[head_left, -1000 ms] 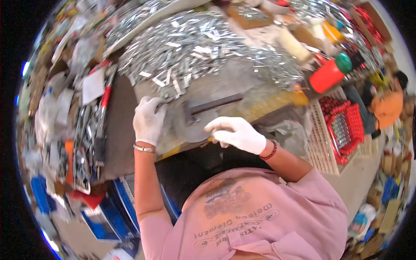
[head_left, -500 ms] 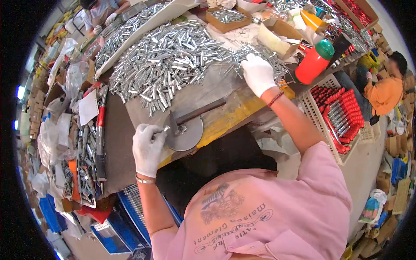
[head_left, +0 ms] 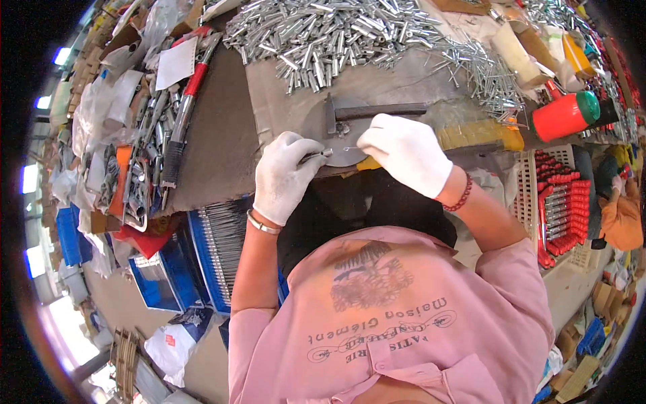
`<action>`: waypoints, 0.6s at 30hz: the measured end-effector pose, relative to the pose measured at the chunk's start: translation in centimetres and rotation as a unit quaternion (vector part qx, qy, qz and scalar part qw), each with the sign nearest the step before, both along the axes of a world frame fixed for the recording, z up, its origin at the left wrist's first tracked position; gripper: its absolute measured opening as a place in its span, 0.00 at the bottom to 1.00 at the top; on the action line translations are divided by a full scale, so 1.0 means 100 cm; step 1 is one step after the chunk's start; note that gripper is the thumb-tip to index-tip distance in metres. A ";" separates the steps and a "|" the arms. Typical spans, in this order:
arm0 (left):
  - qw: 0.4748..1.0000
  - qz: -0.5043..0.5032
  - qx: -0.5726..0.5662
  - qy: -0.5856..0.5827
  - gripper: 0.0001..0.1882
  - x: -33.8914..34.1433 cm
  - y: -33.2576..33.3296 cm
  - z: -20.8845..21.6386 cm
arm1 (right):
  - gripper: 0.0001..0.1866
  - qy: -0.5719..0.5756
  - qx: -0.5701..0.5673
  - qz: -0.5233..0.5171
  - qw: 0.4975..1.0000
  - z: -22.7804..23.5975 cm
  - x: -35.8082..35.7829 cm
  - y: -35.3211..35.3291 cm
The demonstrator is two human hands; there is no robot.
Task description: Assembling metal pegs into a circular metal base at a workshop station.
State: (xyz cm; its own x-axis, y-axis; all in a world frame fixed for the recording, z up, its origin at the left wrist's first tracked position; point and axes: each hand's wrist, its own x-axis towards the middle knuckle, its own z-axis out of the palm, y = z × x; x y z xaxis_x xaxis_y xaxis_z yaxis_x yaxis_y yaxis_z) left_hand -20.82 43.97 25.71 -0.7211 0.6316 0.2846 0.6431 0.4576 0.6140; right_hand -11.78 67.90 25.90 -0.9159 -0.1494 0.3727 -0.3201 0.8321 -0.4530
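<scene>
Both my hands wear white gloves and face each other over the bench's near edge. My left hand [head_left: 286,176] is closed in a pinch on a small silver metal sleeve [head_left: 326,153], its end toward the right. A short distance away, my right hand [head_left: 407,151] pinches a thin metal pin [head_left: 350,148] that points at the sleeve; a small gap seems to lie between them. Just behind the hands is a round grey metal disc [head_left: 344,156], partly hidden by them. A dark T-shaped metal bar [head_left: 383,110] rests on or beside the disc.
A heap of silver sleeves [head_left: 330,40] covers the back of the bench, with loose thin pins [head_left: 488,77] to its right. A red bottle [head_left: 558,120] lies right of them. Tools [head_left: 182,121] line the left. A crate [head_left: 528,195] of red-handled tools stands at the right.
My right hand has come from the pin pile back to the left hand, bringing a pin. The left hand still holds the sleeve. The view has tilted down, so the bench appears higher.
</scene>
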 end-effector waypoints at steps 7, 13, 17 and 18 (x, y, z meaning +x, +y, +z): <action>1.000 0.014 0.022 0.014 0.06 0.005 -0.003 -0.007 | 0.02 -0.003 0.049 0.000 0.999 -0.015 -0.009 -0.014; 0.999 0.011 0.018 0.036 0.06 0.004 0.002 -0.006 | 0.04 0.012 0.082 0.029 0.996 -0.019 -0.015 -0.013; 0.999 0.012 0.040 -0.017 0.06 0.002 0.001 -0.014 | 0.05 0.012 0.113 0.040 0.993 -0.018 -0.014 -0.012; 0.999 0.008 0.044 -0.027 0.07 0.002 0.000 -0.015 | 0.05 0.008 0.121 0.044 0.992 -0.017 -0.014 -0.012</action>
